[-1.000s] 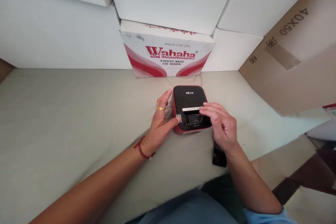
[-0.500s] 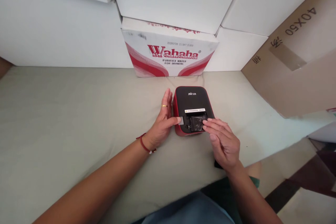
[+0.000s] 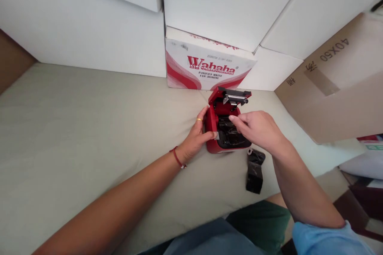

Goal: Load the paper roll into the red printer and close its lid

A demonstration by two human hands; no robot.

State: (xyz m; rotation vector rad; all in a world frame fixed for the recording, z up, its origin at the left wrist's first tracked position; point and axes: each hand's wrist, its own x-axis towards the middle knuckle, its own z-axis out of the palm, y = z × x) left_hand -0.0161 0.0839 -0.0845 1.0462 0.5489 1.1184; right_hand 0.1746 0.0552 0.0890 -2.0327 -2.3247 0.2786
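A small red and black label printer (image 3: 211,143) stands before me with its lid (image 3: 230,95) tipped up. Inside lies a roll of shiny black material (image 3: 226,122), its loose end reaching toward the front. My left hand (image 3: 196,135) is closed on the printer's left side, thumb on the grey latch (image 3: 217,136). Over the opening, my right hand (image 3: 259,129) is closed, with thumb and forefinger at the black roll; its other fingers are curled and partly hidden. A second, small black roll (image 3: 255,171) with a loose strip lies at the printer's front right.
Behind the printer stands a white and red water carton (image 3: 206,69), against stacked white boxes (image 3: 104,40). A large brown cardboard box (image 3: 332,87) leans at the right. Pale cloth (image 3: 89,127) covers the surface, whose front edge meets my lap.
The printer's lid has swung up, showing the roll inside. My right hand has moved from the lid's front to above the opening. The small black roll is now uncovered.
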